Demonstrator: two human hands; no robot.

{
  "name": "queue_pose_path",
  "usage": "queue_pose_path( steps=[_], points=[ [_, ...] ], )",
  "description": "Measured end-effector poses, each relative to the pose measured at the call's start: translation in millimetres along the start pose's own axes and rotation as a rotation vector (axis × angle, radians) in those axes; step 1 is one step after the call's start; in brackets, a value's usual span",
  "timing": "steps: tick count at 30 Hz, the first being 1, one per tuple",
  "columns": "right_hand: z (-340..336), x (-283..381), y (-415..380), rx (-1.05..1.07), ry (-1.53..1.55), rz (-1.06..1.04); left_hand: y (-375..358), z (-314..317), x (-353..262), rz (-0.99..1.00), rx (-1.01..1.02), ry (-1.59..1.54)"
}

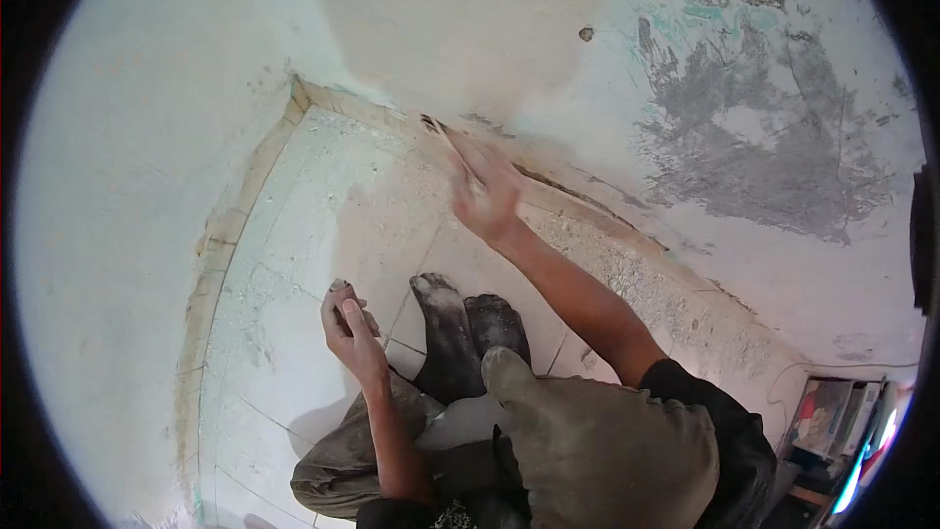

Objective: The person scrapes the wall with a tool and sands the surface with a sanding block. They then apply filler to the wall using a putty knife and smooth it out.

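My right hand [487, 196] reaches to the foot of the far wall, blurred by motion. Its fingers are pressed together around something thin and pale that I cannot make out. Its tip meets the top edge of the skirting tiles [367, 113], beside a dark gap [429, 123]. Farther right along that edge runs a dark crack [573, 194]. Above the floor, left of my feet, my left hand [354, 325] is closed around a small greyish lump [341, 287], mostly hidden by the fingers.
My feet in dark, dusty socks [446, 328] rest on the pale tiled floor [284, 333], below my bent knees. Crumbs and dust [627, 279] lie along the skirting. Grey rough patches [764, 137] and a small hole [586, 34] mark the wall. A shelf with boxes [832, 421] stands at lower right, near a thin cable [783, 377].
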State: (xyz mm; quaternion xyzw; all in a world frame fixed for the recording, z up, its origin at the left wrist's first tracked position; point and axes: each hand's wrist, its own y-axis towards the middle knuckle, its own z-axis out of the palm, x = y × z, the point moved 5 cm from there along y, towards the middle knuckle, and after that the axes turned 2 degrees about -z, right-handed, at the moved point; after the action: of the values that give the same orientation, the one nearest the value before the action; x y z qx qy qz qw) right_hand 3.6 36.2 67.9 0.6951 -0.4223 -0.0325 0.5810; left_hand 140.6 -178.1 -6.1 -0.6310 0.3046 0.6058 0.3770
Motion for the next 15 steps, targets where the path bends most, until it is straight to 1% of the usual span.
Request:
queue_pose_path(
  steps=[2,3,5,6,8,9,10,11,13,15],
  points=[
    [-34.9,-3.6,-33.9,0.087,-0.064,0.055,6.0,-5.7,6.9,-0.03,0.015,-0.104],
    [-54.1,-7.8,-52.9,0.146,-0.104,0.087,8.4,-8.3,10.7,-0.029,0.005,-0.109],
    [-89.6,-32.6,-99.4,0.158,-0.161,0.246,12.7,-10.4,21.7,-0.054,-0.013,-0.196],
    [-106.8,-43.2,-118.0,0.172,-0.201,0.339,12.5,-9.6,27.2,-0.059,-0.021,-0.191],
    [-132.0,-50.7,-135.7,0.186,-0.241,0.336,14.1,-2.2,40.4,-0.178,-0.019,0.0],
    [-137.5,-50.9,-143.8,0.192,-0.287,0.326,12.6,13.6,32.6,-0.234,-0.062,0.056],
    [-138.9,-49.1,-153.5,0.2,-0.28,0.333,12.1,33.6,29.4,-0.263,-0.035,0.081],
    [-139.5,-46.8,-162.8,0.23,-0.279,0.326,6.0,59.8,13.3,-0.284,0.07,0.057],
    [-139.5,-46.7,-173.9,0.268,-0.268,0.318,2.8,115.6,15.1,-0.06,0.286,0.328],
    [-134.5,-46.6,-178.0,0.333,-0.27,0.215,-13.2,169.7,12.2,0.036,0.477,0.343]
  ],
)
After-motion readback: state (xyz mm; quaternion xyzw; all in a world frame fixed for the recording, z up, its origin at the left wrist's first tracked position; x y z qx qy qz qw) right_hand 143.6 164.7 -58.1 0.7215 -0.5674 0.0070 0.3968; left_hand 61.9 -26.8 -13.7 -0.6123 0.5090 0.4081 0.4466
